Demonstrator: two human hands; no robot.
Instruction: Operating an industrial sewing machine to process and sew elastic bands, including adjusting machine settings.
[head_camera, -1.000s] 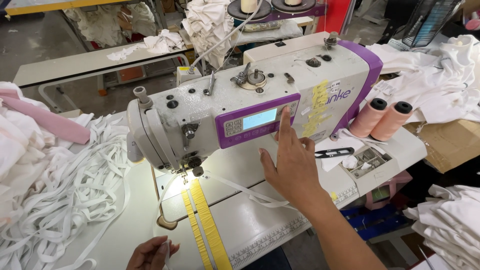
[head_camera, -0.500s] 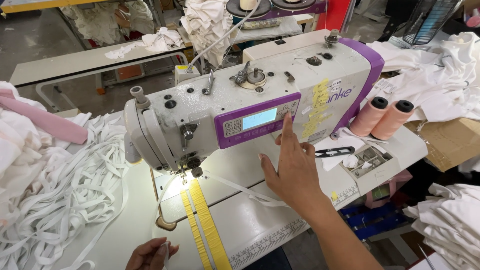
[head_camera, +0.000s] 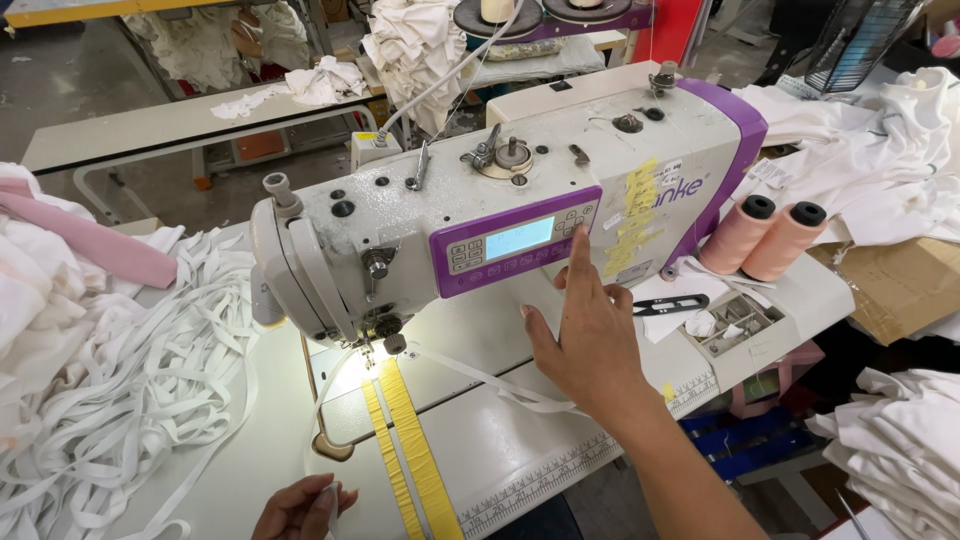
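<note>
Right hand (head_camera: 590, 345) forefinger up (towards control panel (head_camera: 515, 240))

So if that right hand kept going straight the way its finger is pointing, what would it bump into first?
The right hand points its index finger up at the purple control panel on the sewing machine. The fingertip looks already at, or nearly touching, the buttons beside the small screen; depth is unclear.
</note>
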